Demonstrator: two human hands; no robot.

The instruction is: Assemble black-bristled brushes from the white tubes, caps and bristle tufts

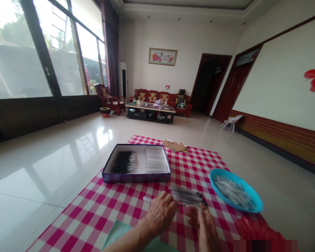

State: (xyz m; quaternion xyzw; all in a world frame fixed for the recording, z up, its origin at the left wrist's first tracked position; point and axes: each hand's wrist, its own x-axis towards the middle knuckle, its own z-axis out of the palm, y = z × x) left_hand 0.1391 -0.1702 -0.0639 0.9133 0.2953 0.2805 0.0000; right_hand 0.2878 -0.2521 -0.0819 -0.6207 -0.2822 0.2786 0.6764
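Observation:
My left hand (160,213) is closed around a bundle of clear plastic tubes with dark tips (187,196), and a white-ended tube (147,199) sticks out past its thumb side. My right hand (203,227) sits just below the bundle's right end, fingers spread; I cannot tell whether it grips. Beyond them lies a shallow purple-rimmed box (136,177), with black-tipped items (124,162) in its left half and pale slim items (156,161) in its right. A blue plastic bowl (220,185) of small clear parts (233,192) stands to the right of my hands.
Everything lies on a pink-and-white checked cloth (94,217) spread on a glossy tile floor (36,175). Flat cardboard pieces (175,146) lie at its far edge. A green cloth (120,238) shows by my left forearm. A low table (149,113) and sofa (160,96) stand far off.

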